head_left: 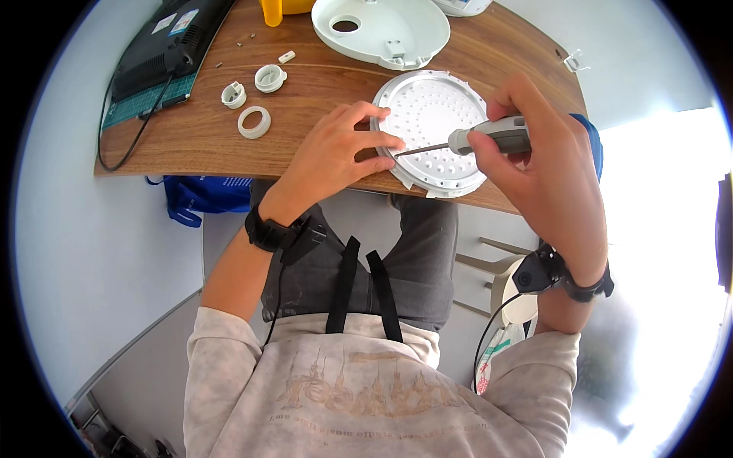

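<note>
A white round disc (427, 114) with rows of small raised dots lies flat near the table's front edge. My left hand (336, 145) holds its left rim, fingertips resting on top and spaced along the edge. My right hand (538, 145) is wrapped around the light and dark grey handle of a screwdriver (461, 140). The thin shaft slants left over the disc, and its tip meets the left rim beside my left thumb and index finger. Any screw under the tip is too small to make out.
Beyond the disc lies a large white round cover (366, 34) with a hole. Left of it are a white ring (254, 122), two small white round fittings (270, 78) and a small white piece (286, 56). A black device (172, 46) sits on a green mat (130, 111).
</note>
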`<state>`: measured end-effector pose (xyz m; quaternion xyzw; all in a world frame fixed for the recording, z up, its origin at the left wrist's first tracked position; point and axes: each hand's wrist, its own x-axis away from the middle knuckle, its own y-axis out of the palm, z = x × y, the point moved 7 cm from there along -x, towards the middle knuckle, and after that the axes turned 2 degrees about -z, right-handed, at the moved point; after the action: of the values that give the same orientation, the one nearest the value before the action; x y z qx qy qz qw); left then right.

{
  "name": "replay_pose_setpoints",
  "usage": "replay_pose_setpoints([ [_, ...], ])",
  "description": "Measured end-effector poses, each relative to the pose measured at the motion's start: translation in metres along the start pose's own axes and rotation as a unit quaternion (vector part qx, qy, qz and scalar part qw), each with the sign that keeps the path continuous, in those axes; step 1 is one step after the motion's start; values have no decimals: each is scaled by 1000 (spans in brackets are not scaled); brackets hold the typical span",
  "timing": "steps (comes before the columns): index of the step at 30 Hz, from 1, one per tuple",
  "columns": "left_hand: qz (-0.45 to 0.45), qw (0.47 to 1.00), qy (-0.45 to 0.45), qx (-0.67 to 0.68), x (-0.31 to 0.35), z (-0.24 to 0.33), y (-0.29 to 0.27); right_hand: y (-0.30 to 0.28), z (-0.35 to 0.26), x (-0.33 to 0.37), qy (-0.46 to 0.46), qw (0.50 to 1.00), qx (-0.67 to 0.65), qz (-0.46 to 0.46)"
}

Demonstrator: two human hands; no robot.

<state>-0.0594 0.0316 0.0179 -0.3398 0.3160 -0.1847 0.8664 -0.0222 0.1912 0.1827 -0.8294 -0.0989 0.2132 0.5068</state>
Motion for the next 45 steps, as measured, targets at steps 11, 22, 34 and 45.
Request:
replay_pose_setpoints([
  [11, 4, 1000, -4, 17, 1, 0, 0, 0, 36, -28, -8, 999, 30, -34],
  [22, 9, 1000, 7, 0, 1, 2, -1, 7, 26, -30, 9, 996, -30, 88],
  [34, 8, 1000, -2, 13, 1, 0, -1, -4, 17, -10, 72, 974, 177, 121],
  [45, 10, 1000, -8, 15, 1, 1, -2, 5, -14, 26, 59, 949, 294, 94],
])
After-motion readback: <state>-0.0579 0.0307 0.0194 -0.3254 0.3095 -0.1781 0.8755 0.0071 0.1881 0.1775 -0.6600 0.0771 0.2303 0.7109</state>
